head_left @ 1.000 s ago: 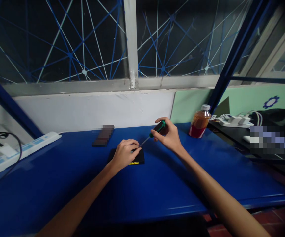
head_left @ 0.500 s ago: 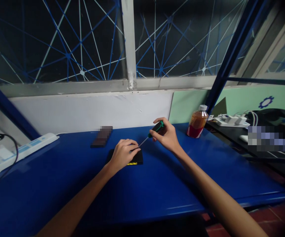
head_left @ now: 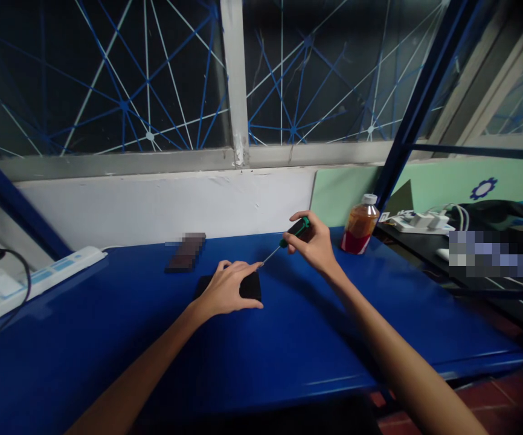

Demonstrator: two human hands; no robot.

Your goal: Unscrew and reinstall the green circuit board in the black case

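Observation:
A flat black box (head_left: 251, 287) lies on the blue table, partly hidden under my left hand (head_left: 229, 286). This hand spans the box, its thumb along the near edge and its index finger stretched toward the far right corner. My right hand (head_left: 314, 243) grips a screwdriver (head_left: 296, 231) by its black and green handle, thumb and fingers around it. The thin metal shaft slants down to the left. Its tip is close to my left index fingertip, near the box's right side; whether they touch I cannot tell.
A dark flat object (head_left: 186, 254), partly blurred out, lies behind the box. To the left is a white power strip (head_left: 73, 266) with a black cable. A bottle of orange drink (head_left: 360, 225) stands at the back right. Another power strip (head_left: 424, 222) rests on the black surface beyond.
My right hand has lifted the screwdriver slightly up and right. My left thumb and index finger have parted from near the tip, the thumb moving down to the box's near edge.

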